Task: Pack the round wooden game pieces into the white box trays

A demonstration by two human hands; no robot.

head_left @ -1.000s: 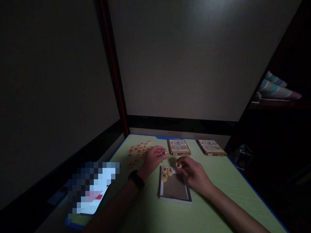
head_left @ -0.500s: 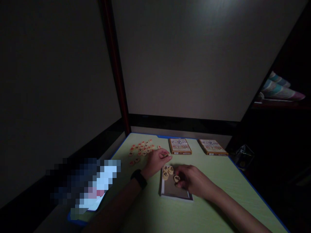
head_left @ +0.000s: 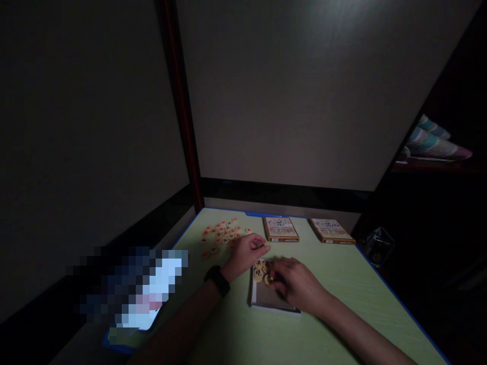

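Over the far left corner of an open shallow box (head_left: 274, 300), my left hand (head_left: 245, 252) pinches a small round xiangqi piece (head_left: 260, 244), mostly covered by the fingers. My right hand (head_left: 296, 282) reaches into the box from the right, its fingers closed on another xiangqi piece (head_left: 268, 279) with a dark character on top. That piece lies close beside a few round xiangqi pieces (head_left: 258, 275) grouped at the box's far left. Part of this group is hidden behind my right fingers.
Loose xiangqi pieces (head_left: 224, 234), red and dark marked, lie spread on the green table (head_left: 342, 324) at the far left. Two printed flat boxes, one in the middle (head_left: 281, 229) and one at right (head_left: 332, 230), lie near the back edge. A blurred-out bright screen (head_left: 160, 284) stands at left.
My right hand has moved left with its piece, bringing it down against the grouped pieces in the box. My left hand stays nearly still, holding its piece.
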